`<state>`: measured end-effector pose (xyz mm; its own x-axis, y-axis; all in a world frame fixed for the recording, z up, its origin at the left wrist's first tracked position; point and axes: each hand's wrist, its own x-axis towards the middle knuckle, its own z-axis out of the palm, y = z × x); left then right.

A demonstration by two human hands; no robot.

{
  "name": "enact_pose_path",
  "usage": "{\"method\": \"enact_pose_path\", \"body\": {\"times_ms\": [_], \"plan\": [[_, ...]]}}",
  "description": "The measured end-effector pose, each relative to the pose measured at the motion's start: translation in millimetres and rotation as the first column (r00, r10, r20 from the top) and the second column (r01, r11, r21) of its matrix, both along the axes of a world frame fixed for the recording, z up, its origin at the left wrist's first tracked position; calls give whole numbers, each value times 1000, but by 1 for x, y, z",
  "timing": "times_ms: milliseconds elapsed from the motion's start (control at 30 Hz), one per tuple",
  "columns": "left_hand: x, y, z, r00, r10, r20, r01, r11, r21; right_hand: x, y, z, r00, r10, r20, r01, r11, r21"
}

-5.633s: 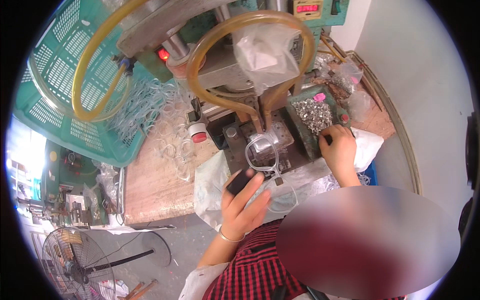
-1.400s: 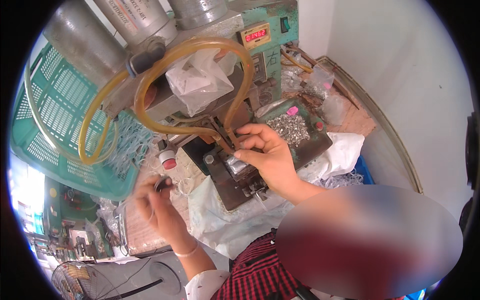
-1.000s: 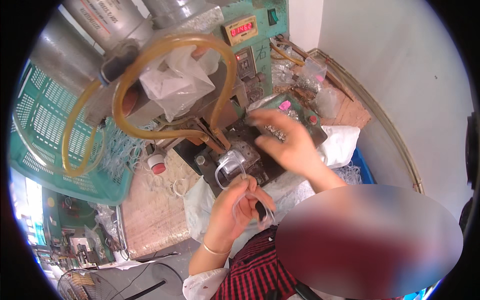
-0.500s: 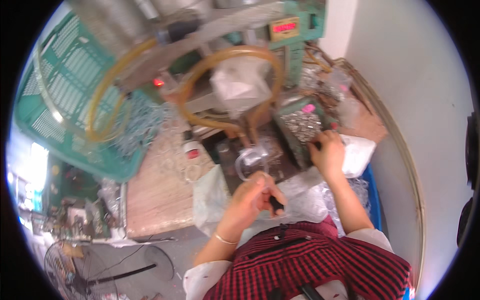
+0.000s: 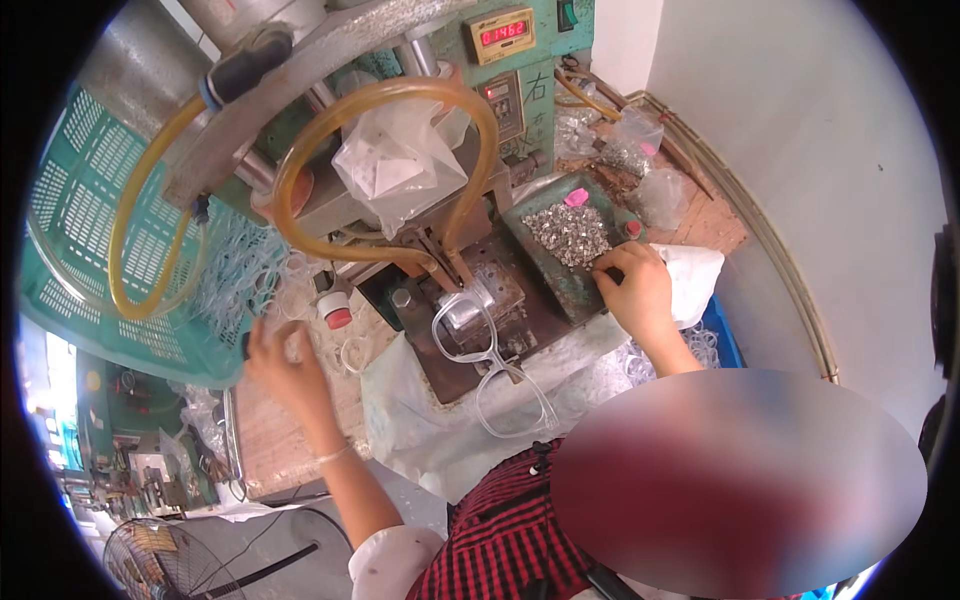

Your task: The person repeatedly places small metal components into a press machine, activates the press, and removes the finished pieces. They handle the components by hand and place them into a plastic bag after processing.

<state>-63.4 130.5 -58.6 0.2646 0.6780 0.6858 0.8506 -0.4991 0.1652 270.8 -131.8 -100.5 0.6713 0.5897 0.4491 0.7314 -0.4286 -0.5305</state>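
Near the centre of the frame a clear plastic eyeglass frame (image 5: pixel 490 365) lies with one lens ring on the metal fixture (image 5: pixel 478 305) of a green press machine (image 5: pixel 420 150) and the other ring hanging over the white plastic sheet (image 5: pixel 420 420) toward the lower edge. No hand touches it.

The right hand (image 5: pixel 632 290) sits right of centre, fingers curled down at the near edge of a green tray (image 5: pixel 560 285) filled with small shiny metal parts (image 5: pixel 570 232); the fingertips touch the tray's contents, though whether they pinch a piece cannot be told. A small pink tag (image 5: pixel 576 197) lies at the far end of that tray.

The left hand (image 5: pixel 283 355) is at centre left, over the wooden counter (image 5: pixel 290 440), loosely closed around something pale and blurred; what it holds cannot be made out. Just beside it stands a small white bottle with a red cap (image 5: pixel 336 310), and a heap of clear plastic rings (image 5: pixel 240 280) lies against a teal mesh basket (image 5: pixel 90 220) in the upper left.

Amber hoses (image 5: pixel 390 100) loop over the machine, around a clear plastic bag (image 5: pixel 395 165). A fan (image 5: pixel 150 560) shows in the lower left.
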Motion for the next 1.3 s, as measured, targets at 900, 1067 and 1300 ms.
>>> {"method": "enact_pose_path", "body": {"times_ms": [900, 1067, 1300], "plan": [[8, -34, -60, 223, 167, 960, 691, 668, -277, -40, 53, 55, 840, 431, -329, -199, 809, 553], [31, -42, -55, 86, 23, 996, 765, 639, -81, -76, 82, 68, 730, 584, -356, -257, 717, 648], [56, -78, 88, 285, -749, 599, 802, 528, 279, -90, 83, 79, 404, 739, -539, -125, 629, 767]]}}
